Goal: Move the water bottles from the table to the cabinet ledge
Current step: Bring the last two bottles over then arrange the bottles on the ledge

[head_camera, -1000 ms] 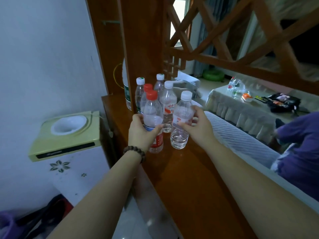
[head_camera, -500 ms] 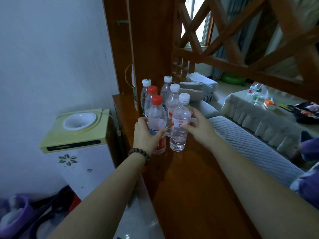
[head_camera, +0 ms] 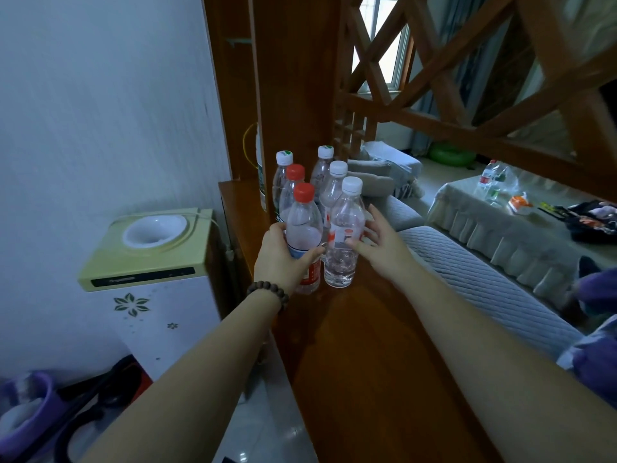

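Gripping the nearest red-capped clear plastic water bottle point(head_camera: 303, 238), our left hand point(head_camera: 279, 262) wraps its fingers and thumb round the label; a brown beaded bracelet point(head_camera: 268, 290) sits on that wrist. Our right hand point(head_camera: 380, 240) is released, fingers spread, just beside the white-capped clear plastic bottle point(head_camera: 344, 235), with only the thumb near its label. Both bottles stand upright on the glossy brown wooden cabinet ledge point(head_camera: 367, 355), at the front of a tight cluster of four more bottles point(head_camera: 310, 182) backed against a wooden post point(head_camera: 293, 78). Left of the ledge stands a pale green and white water dispenser point(head_camera: 150, 259); right of it lies a grey quilted sofa back point(head_camera: 484, 289), and farther off a cloth-covered table point(head_camera: 500, 228). Half a second ago our right fingers lay against the white-capped bottle; now they have opened away from it, while the left grip is unchanged.
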